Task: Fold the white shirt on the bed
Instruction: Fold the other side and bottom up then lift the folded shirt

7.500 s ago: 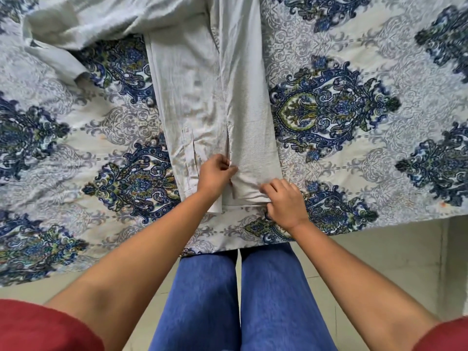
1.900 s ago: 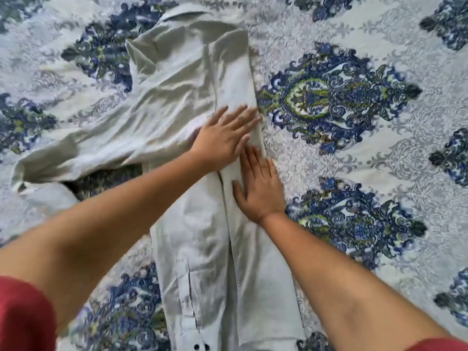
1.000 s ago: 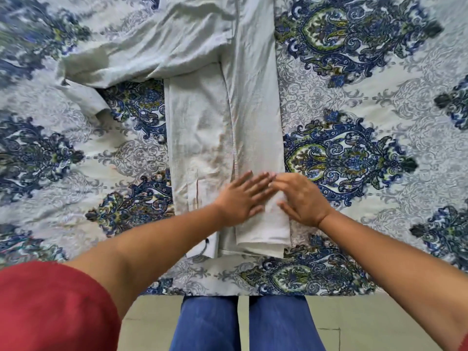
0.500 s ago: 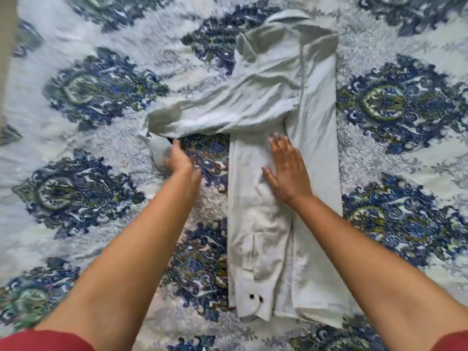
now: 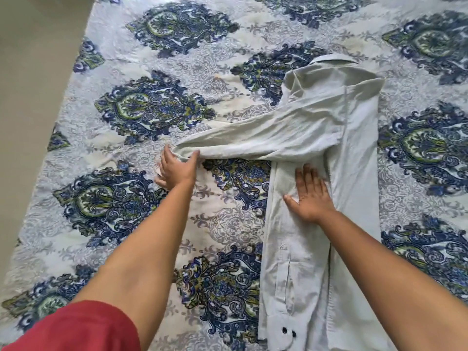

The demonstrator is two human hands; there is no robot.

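Bedsheet (image 5: 152,110) with a blue pattern carries the white shirt (image 5: 354,148), its body folded into a long strip with the collar at the far end and one sleeve (image 5: 253,143) stretched out leftward. The left hand (image 5: 177,171) grasps that sleeve's end between thumb and fingers. The right hand (image 5: 312,196) lies flat on the strip, fingers straight. A small mark (image 5: 283,246) on the cloth is too small to read.

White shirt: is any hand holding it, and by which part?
The left hand holds the white shirt by its sleeve's end; the right hand only presses flat.
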